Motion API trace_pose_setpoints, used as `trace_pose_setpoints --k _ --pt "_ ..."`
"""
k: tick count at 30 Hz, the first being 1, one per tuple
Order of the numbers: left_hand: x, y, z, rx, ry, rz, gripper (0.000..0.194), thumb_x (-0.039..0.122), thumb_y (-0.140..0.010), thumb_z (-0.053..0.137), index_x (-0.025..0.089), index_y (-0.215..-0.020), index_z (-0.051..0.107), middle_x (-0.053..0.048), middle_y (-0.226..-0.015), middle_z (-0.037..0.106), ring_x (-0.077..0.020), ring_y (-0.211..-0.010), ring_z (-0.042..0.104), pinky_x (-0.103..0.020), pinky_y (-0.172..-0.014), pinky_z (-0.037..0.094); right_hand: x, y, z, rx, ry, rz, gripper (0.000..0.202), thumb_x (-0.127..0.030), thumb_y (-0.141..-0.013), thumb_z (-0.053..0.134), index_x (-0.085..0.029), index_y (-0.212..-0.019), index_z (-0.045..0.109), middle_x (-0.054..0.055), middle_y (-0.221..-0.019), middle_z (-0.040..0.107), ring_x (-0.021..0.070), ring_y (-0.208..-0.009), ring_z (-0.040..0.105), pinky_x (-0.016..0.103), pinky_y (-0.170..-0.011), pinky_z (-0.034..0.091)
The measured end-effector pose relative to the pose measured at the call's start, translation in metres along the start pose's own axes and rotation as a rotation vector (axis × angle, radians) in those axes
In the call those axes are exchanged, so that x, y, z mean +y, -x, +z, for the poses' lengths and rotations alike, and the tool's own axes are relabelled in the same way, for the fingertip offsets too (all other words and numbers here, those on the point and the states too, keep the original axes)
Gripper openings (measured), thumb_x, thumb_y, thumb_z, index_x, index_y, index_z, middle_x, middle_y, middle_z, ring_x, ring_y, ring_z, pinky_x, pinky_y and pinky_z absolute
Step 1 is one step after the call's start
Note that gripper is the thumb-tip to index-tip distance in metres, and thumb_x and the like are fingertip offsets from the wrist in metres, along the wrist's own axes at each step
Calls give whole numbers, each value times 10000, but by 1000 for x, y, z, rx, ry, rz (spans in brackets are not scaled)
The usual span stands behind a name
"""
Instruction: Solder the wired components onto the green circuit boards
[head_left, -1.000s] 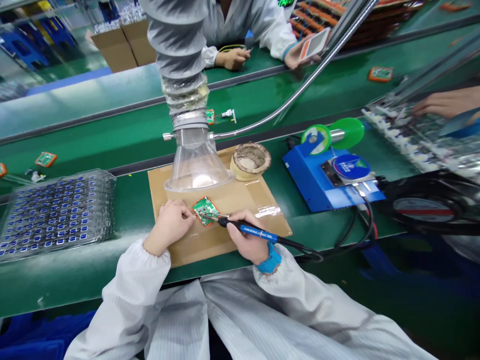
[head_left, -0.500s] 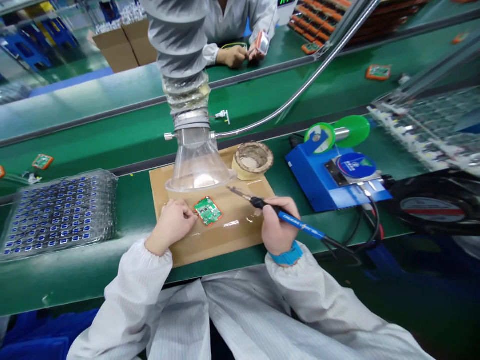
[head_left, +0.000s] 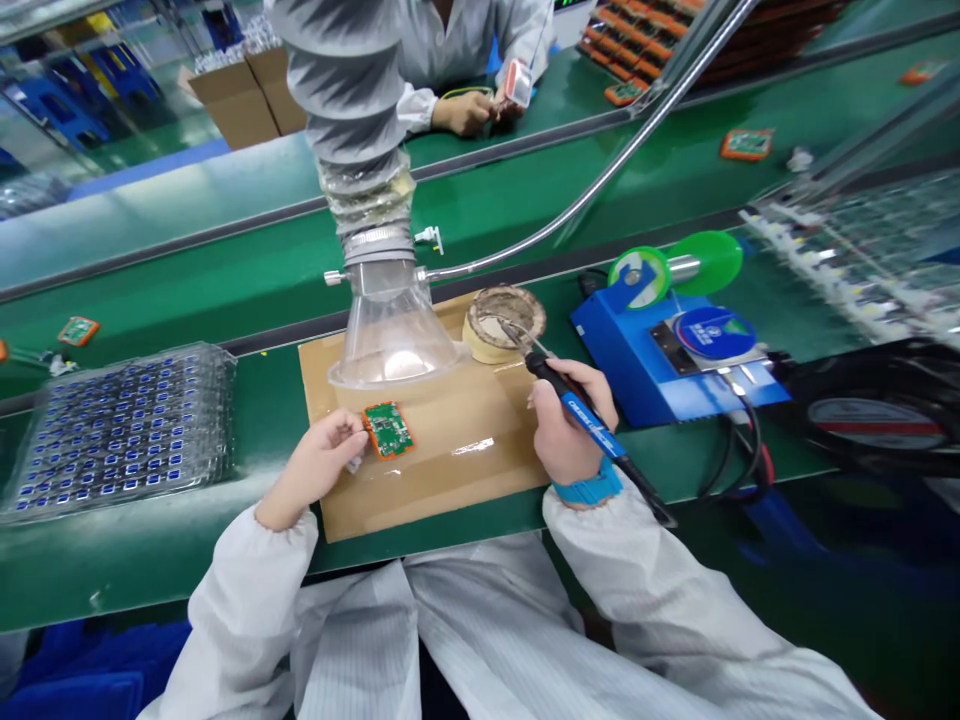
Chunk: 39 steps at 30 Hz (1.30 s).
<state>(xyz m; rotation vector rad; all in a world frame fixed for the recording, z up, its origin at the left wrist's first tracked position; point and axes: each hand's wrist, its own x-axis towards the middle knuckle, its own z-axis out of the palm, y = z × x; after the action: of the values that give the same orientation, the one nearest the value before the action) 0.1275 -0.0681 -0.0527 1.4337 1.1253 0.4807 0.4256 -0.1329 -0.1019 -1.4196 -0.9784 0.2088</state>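
Observation:
My left hand is closed, its thumb and forefinger pinched at the left edge of a green circuit board with an orange rim. Something small and whitish shows under those fingers; I cannot make out what it is. The board is over a brown cardboard sheet. In my right hand is a soldering iron with a black and blue handle. Its metal tip reaches over the opening of a round, crusted pot; whether it touches the inside cannot be seen.
A clear fume hood hangs over the cardboard. Trays of blue-marked parts lie left. On the right stands a blue solder feeder with a green reel. A co-worker's hands hold a device across the bench.
The circuit board has moved left and turned along with my left hand. My right hand has swung the soldering iron's tip from beside the hood up and right to the pot.

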Motion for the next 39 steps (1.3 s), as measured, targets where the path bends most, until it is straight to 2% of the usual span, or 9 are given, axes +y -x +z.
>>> trace_pose_setpoints --k 3,6,12,16,25,30,33,36,39 --pt "-2 15 -5 22 396 -28 331 440 -851 719 196 -822 496 -9 -790 612 -163 -734 604 -252 -629 436 1 2 -1 8 0 -26 203 -324 -908 673 -225 -1084 651 71 -1022 697 251 -967 716 436 -876 584" --pt "0 31 -4 65 557 59 303 385 -838 743 187 -830 515 -21 -790 614 -165 -737 609 -245 -622 447 3 2 0 4 13 -33 204 -327 -905 673 -225 -1079 650 69 -1007 695 246 -939 720 433 -864 585" --pt "9 50 -2 123 557 307 292 359 -860 713 181 -783 495 6 -687 514 -123 -611 475 -229 -569 375 7 6 2 33 43 -32 227 -342 -893 680 -210 -1075 656 79 -1018 699 253 -923 723 441 -848 587" --pt "10 54 -3 115 501 392 310 385 -885 680 190 -773 467 -1 -698 493 -142 -645 478 -252 -591 375 8 8 4 41 70 -17 242 -379 -888 673 -208 -1059 657 74 -993 697 237 -836 716 429 -784 591" --pt "11 52 -4 119 475 317 295 376 -892 665 195 -775 464 9 -690 523 -123 -588 503 -229 -525 374 7 8 5 29 46 -21 240 -374 -891 683 -208 -1064 673 65 -935 701 178 -633 644 391 -679 564" --pt "11 33 -17 303 531 -28 253 320 -753 698 187 -724 485 42 -628 478 -76 -485 424 -186 -423 352 7 8 4 16 55 -8 242 -380 -891 686 -211 -1063 670 73 -987 700 229 -815 707 417 -779 583" --pt "7 9 -34 416 564 -135 224 304 -667 689 189 -693 499 61 -590 422 -81 -442 418 -198 -371 379 5 7 4 3 50 7 232 -367 -887 692 -207 -1053 672 75 -975 703 251 -899 718 425 -822 585" --pt "11 -30 -63 522 523 -171 175 275 -656 648 191 -687 497 44 -600 454 -116 -468 480 -236 -381 426 2 6 3 -12 51 19 223 -360 -886 695 -209 -1049 676 75 -968 713 241 -877 720 414 -810 587" --pt "24 -79 -104 712 292 -139 67 219 -699 544 192 -690 483 3 -640 519 -143 -514 517 -275 -454 462 3 6 2 -27 70 14 225 -363 -883 698 -212 -1049 681 77 -988 725 236 -863 721 413 -810 587"
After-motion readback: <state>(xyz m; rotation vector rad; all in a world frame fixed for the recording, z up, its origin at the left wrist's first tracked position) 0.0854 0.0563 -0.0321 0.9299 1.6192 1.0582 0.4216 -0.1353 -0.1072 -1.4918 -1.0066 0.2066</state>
